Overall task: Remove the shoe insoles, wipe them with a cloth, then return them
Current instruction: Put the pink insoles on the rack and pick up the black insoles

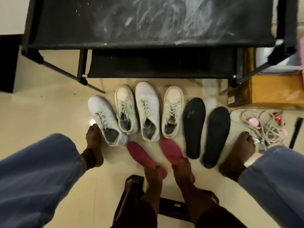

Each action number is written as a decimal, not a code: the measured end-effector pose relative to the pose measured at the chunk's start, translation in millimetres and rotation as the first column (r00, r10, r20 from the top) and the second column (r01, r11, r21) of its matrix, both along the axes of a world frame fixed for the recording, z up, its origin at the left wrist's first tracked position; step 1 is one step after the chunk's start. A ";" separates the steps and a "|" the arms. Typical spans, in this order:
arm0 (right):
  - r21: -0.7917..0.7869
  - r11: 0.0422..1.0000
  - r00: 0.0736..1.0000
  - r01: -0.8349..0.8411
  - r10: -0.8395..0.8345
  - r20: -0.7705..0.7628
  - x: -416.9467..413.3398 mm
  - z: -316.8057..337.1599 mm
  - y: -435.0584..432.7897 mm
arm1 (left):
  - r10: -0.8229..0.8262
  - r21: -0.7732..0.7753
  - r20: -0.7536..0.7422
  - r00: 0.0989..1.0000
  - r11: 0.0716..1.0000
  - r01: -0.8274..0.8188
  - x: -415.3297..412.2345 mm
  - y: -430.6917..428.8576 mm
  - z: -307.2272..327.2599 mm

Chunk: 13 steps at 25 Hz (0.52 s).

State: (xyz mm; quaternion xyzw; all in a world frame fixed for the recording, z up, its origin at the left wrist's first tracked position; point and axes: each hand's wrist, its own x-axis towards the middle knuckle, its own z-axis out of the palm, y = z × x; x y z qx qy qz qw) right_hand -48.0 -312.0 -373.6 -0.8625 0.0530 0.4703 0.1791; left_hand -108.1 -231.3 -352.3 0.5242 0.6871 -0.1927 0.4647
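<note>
Head view: left hand (152,173) grips left pink insole (139,153) at its near end, fingers folded over it. Right hand (181,170) holds right pink insole (170,149) the same way. Count: pink insoles 2, near centre; black insoles (194,125) (216,135) 2, to their right; white shoes (105,119) (126,109) (148,111) (172,111) 4, in a row just beyond.

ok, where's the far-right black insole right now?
Head view, right of centre on the floor: the black insole lies beside its twin, with the person's right foot just to its right.
</note>
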 end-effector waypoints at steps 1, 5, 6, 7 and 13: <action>-0.067 0.994 0.995 -0.090 0.092 0.025 -2.3 -8.9 -3.3 | 0.008 0.064 -0.158 0.987 0.998 0.003 -1.7 -9.5 4.2; -0.243 0.945 0.970 -0.219 0.238 0.049 -4.0 -23.1 -3.9 | 0.157 0.155 -0.082 0.984 0.978 -0.143 -66.9 142.7 -143.4; -0.276 0.933 0.965 -0.230 0.255 0.059 -3.5 -27.4 -3.4 | 0.114 0.221 -0.160 0.981 0.972 -0.077 -76.9 204.5 -167.8; -0.303 0.921 0.960 -0.245 0.274 0.058 -4.3 -31.2 -3.0 | 0.067 0.299 -0.095 0.993 0.954 -0.036 -76.2 262.3 -178.5; -0.340 0.919 0.975 -0.200 0.222 0.027 3.3 -48.4 9.2 | -0.113 0.302 0.070 0.991 0.949 0.087 -26.7 299.6 -93.9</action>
